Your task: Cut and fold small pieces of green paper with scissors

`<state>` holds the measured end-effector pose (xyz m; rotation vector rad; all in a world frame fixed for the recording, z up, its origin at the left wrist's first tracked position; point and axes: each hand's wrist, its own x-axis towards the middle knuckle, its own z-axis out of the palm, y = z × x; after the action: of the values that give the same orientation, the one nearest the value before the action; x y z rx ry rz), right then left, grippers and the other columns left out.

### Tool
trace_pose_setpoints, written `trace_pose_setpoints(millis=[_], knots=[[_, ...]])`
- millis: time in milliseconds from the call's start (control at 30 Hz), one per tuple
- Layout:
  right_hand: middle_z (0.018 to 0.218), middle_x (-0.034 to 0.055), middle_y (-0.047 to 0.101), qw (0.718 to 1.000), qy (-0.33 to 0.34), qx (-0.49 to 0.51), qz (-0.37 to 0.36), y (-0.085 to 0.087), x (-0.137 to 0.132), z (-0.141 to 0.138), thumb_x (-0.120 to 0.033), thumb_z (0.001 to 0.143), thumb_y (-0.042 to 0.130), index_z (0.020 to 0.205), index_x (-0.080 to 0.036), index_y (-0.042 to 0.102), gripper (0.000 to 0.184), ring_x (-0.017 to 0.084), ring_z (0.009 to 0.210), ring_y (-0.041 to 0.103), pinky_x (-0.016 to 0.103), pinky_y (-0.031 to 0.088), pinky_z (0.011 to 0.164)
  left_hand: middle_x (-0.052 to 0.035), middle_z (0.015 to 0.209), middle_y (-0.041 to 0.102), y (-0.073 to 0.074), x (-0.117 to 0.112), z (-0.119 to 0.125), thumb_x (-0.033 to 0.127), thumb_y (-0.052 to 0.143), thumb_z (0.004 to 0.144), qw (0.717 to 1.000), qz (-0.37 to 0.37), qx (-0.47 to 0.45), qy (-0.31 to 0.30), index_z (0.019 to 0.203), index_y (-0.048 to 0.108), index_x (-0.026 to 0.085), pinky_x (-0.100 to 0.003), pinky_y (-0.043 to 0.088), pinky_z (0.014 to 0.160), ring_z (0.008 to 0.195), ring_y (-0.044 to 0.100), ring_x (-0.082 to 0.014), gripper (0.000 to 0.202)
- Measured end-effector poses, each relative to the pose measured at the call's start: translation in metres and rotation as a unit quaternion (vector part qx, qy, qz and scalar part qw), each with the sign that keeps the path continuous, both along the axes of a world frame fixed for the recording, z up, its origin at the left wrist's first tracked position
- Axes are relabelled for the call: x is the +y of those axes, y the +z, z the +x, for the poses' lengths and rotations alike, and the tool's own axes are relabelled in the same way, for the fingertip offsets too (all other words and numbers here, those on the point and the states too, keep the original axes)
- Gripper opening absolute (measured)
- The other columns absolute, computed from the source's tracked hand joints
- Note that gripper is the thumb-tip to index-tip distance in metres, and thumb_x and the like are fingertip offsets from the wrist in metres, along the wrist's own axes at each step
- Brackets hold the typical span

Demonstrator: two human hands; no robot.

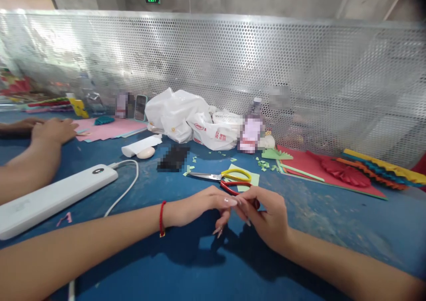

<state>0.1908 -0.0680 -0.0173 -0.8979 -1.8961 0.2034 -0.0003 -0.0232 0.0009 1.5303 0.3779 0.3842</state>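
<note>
A: Left hand (206,205), right hand (271,212): state?
B: Fingertips brought together over the blue bench (333,230), fingers narrow. Cannot tell whether something small is pinched between them.
A: Position of scissors (217,177)?
B: Flat on the bench just beyond the hands, blades pointing left, yellow handle (226,174) over pale green paper (255,180), red handle (226,187) partly hidden by the right hand.
A: Nearby?
B: Green scraps (263,164) beyond the scissors; white bags (179,119) farther back; red paper (366,190) off to the right.

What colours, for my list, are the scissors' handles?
Yellow handle and red handle, in the head view.
</note>
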Motion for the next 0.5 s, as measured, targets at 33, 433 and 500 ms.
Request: trace_pose_setpoints(millis=[33,433,500], knots=[[0.052,-0.0015,0.061,1.0,0.005,-0.001,0.001,0.0,0.001,0.0,-0.027,0.093,0.055,0.071,-0.02,0.066,0.025,0.01,0.046,0.05,0.022,0.04,0.05,-0.0002,0.051,0.051,-0.001,0.002,0.0,0.042,0.05,0.09,1.0,-0.01,-0.002,0.006,0.076,0.069,0.01,-0.023,0.046,0.054,0.048,0.052,-0.012,0.04],[0.057,-0.001,0.062,0.995,0.081,0.018,-0.049,-0.003,0.012,0.004,-0.03,0.091,0.06,0.074,-0.016,0.067,0.023,0.008,0.047,0.047,0.02,0.037,0.049,-0.0071,0.07,0.064,-0.003,0.016,-0.003,0.021,0.054,0.081,0.993,-0.113,-0.036,0.027,0.085,0.071,0.007,-0.024,0.049,0.057,0.059,0.058,-0.0141,0.022],[0.055,-0.002,0.06,0.995,0.1,0.006,-0.027,-0.005,0.013,0.003,-0.029,0.09,0.062,0.073,-0.015,0.067,0.022,0.007,0.046,0.045,0.019,0.036,0.048,-0.0088,0.078,0.067,-0.003,0.017,-0.004,0.018,0.056,0.077,0.992,-0.126,-0.023,0.02,0.084,0.07,0.007,-0.021,0.046,0.054,0.061,0.059,-0.0139,0.02]])
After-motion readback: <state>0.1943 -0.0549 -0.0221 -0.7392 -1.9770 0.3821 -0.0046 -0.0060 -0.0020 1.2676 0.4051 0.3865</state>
